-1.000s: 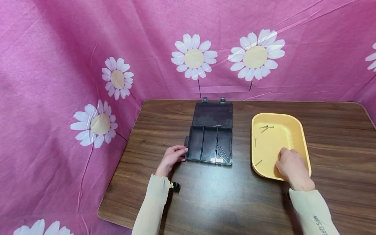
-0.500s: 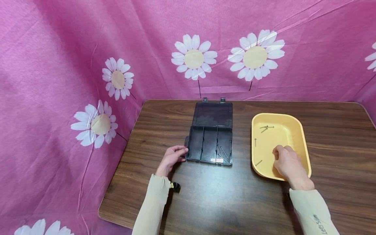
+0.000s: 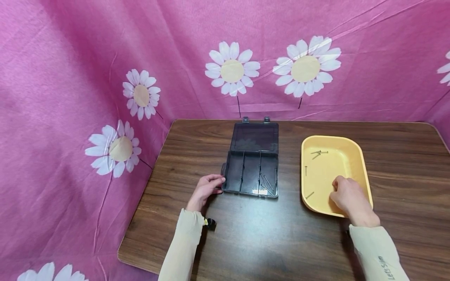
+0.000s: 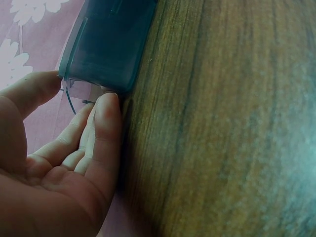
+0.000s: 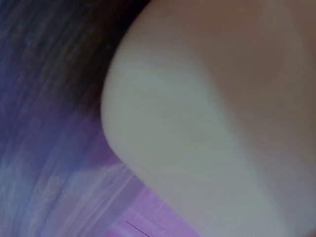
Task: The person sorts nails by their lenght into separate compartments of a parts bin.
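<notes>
There are 2 hands, 1 case and 1 tray. The left hand pinches the near left side of the case, with the thumb at the upper edge and the other fingers lower. The right hand is inside the tray, at its near right part. Its fingers are bent, but the tips are hidden, so I cannot tell if they grasp something.

The case stands between the hands, directly right of the left one. It has 3 compartments; the compartment closest to the right hand contains at least 3 fasteners. Its lid lies open, farther from the hands, with 2 latches. In the tray 5 more fasteners are visible, all left of the right hand: 3 in a far group and 2 single.

Below both hands is 1 table, brown with dark wood grain and some shine. Beyond the hands hangs pink cloth, softly wrinkled, with 4 whole daisies and 2 cut by the view.

The case is dark, see-through, rectangular, and looks like plastic; the tray is yellow, smooth, round-cornered. The fasteners are thin metal. Both sleeves are cream.
</notes>
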The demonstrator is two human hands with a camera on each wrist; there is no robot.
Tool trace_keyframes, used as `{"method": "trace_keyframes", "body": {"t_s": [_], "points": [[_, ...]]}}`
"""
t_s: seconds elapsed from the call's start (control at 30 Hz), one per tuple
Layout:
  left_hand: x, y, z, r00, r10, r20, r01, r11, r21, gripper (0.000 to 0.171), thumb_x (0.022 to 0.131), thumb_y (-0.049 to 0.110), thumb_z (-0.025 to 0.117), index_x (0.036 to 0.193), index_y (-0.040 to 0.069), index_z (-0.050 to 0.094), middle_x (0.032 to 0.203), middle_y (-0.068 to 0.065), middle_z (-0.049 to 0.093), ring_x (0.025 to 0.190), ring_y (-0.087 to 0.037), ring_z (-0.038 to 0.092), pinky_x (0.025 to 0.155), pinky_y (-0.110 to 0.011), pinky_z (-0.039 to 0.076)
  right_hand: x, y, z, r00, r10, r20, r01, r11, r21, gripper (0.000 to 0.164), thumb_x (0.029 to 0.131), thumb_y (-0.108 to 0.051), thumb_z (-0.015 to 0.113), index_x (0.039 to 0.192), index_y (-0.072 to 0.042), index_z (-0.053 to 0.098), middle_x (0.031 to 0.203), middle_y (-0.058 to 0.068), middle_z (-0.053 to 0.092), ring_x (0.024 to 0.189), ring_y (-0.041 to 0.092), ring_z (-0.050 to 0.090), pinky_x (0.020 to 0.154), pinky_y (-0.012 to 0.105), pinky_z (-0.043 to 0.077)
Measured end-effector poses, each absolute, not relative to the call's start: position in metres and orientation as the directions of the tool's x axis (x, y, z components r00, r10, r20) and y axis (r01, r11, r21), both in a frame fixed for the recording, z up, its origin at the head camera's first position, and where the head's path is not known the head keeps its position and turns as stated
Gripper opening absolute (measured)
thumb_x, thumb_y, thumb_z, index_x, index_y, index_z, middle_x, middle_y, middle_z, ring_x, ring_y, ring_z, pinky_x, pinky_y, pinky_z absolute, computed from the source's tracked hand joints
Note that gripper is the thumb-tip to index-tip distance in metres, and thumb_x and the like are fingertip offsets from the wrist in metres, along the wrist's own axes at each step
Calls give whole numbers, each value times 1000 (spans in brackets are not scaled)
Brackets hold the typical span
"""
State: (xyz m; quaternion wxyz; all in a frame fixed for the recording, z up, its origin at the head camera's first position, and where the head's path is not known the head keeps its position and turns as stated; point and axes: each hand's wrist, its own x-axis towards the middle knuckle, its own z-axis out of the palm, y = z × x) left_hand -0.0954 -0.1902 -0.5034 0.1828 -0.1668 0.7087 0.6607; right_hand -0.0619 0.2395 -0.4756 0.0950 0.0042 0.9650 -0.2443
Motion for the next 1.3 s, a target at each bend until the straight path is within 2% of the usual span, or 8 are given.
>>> {"method": "trace_keyframes", "body": {"t_s": [0.07, 0.13, 0.2, 0.63, 0.87, 1.1, 1.3], "points": [[-96, -191, -508, -879, -4, -477, -477, 65, 877, 33, 88, 9, 68, 116, -7, 62, 90, 0, 66, 76, -8, 60, 60, -19, 56, -62, 240, -473, -974, -25, -225, 83, 884, -460, 3, 70, -5, 52, 70, -5, 49, 66, 10, 46, 64, 25, 44, 54, 28, 31], [-96, -190, -507, -879, -7, -477, -477, 66, 877, 32, 88, 9, 68, 116, -7, 63, 91, -1, 67, 77, -8, 61, 60, -19, 56, -62, 240, -471, -968, -16, -251, 102, 886, -452, 11, 69, -7, 51, 61, -10, 44, 61, 4, 40, 60, 22, 40, 50, 26, 28], [-96, -190, -507, -879, -8, -477, -477, 70, 876, 32, 88, 9, 68, 116, -7, 63, 92, -1, 67, 77, -8, 61, 60, -19, 56, -63, 240, -470, -961, -22, -275, 106, 891, -441, 14, 70, -8, 51, 59, -12, 44, 59, 3, 39, 58, 21, 40, 49, 26, 28], [-95, -191, -503, -875, 13, -485, -483, 71, 873, 37, 89, 10, 67, 120, -8, 60, 98, -3, 68, 79, -8, 61, 63, -21, 56, -66, 240, -470, -911, -66, -408, 116, 906, -406, 10, 73, -16, 57, 70, -6, 55, 65, 7, 50, 61, 22, 46, 51, 27, 33], [-93, -189, -487, -867, 40, -497, -491, 103, 865, 36, 91, 6, 63, 121, -12, 57, 101, -8, 67, 82, -11, 61, 69, -25, 58, -65, 236, -469, -894, -37, -447, 163, 902, -400, 14, 75, -18, 57, 69, -6, 52, 64, 7, 46, 60, 23, 45, 50, 28, 32], [-96, -191, -502, -870, 20, -493, -490, 81, 868, 38, 90, 10, 67, 121, -9, 59, 97, -1, 66, 81, -8, 60, 64, -21, 57, -66, 235, -469, -895, -43, -444, 152, 906, -394, 20, 77, -21, 58, 65, -9, 48, 62, 5, 42, 58, 22, 43, 49, 28, 29], [-96, -190, -506, -874, -5, -485, -484, 70, 872, 35, 88, 10, 68, 118, -7, 62, 97, -3, 68, 79, -8, 61, 61, -19, 55, -66, 235, -470, -892, -36, -450, 159, 908, -388, 24, 77, -23, 59, 61, -11, 46, 60, 4, 40, 57, 22, 44, 47, 29, 30]]}}
